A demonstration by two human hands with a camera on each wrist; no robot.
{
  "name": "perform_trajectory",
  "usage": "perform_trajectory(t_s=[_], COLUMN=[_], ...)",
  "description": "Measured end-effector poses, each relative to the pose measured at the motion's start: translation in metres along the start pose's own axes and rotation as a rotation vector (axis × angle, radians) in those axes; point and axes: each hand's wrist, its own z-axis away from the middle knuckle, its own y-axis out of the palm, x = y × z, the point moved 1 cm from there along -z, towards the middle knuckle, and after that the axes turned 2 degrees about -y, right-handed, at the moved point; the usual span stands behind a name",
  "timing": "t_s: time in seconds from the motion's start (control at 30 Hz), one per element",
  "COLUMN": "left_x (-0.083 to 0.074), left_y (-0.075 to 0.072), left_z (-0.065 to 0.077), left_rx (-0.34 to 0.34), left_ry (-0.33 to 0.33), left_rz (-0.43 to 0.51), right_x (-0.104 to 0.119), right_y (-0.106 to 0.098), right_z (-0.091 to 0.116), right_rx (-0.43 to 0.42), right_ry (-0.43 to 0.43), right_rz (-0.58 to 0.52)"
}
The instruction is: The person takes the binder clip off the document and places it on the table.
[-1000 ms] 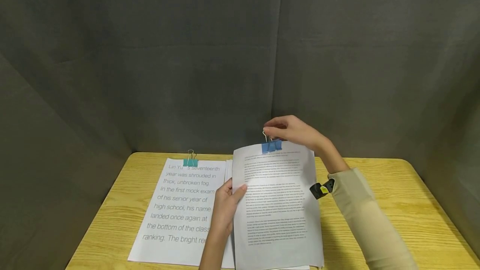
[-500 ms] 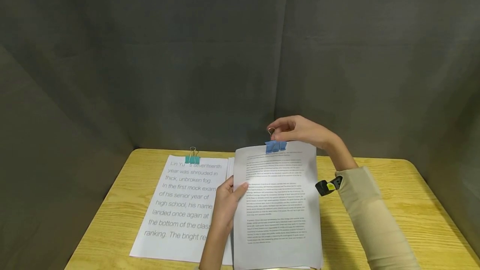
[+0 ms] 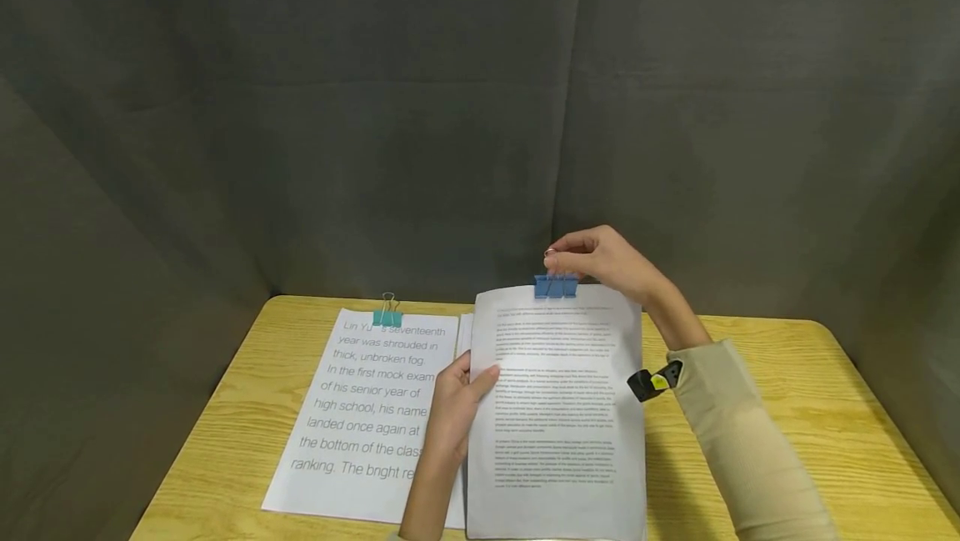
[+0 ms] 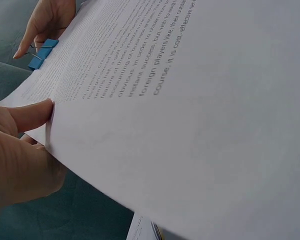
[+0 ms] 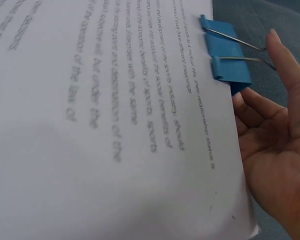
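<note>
Two hands, two binder clips, two printed stacks noted; you have one blue clip [image 3: 555,287] on the held pages [image 3: 555,416] and one teal clip [image 3: 387,318] on the large-print pages [image 3: 352,433] on the table [image 3: 847,424]; the blue clip sits at the held pages' top edge, just below the fingertips of your right hand [image 3: 607,262], which pinches its wire handles, thumb in front; the fingers' contact behind is partly hidden, so probably on the rear handle; your left hand [image 3: 455,408] pinches the held pages' left edge, thumb on top; the blue clip's long axis runs crosswise along the top edge, handles pointing up; the held pages' long axis runs near to far.
</note>
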Motion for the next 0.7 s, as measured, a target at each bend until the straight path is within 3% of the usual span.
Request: perform_trajectory(t_s=[0.2,0.4,0.6,0.7], left_x=[0.000,-0.003,-0.004,-0.002], left_y=[0.003,0.010,0.035,0.054], left_z=[0.002,0.002,0.001,0.000], left_rx=[0.027,0.050,0.114,0.156], left_ry=[-0.013,0.025,0.026,0.021], left_rz=[-0.009,0.005,0.024,0.051], right_x=[-0.001,0.000,-0.003,-0.006], right_y=[-0.007,-0.021,-0.042,-0.052], right_z=[0.006,0.012,0.034,0.048], right_rx=[-0.165,-0.291,-0.386,-0.416], right_ry=[0.023,0.010,-0.035,-0.081], right_rz=[-0.041,-0.194,-0.348,-0.494])
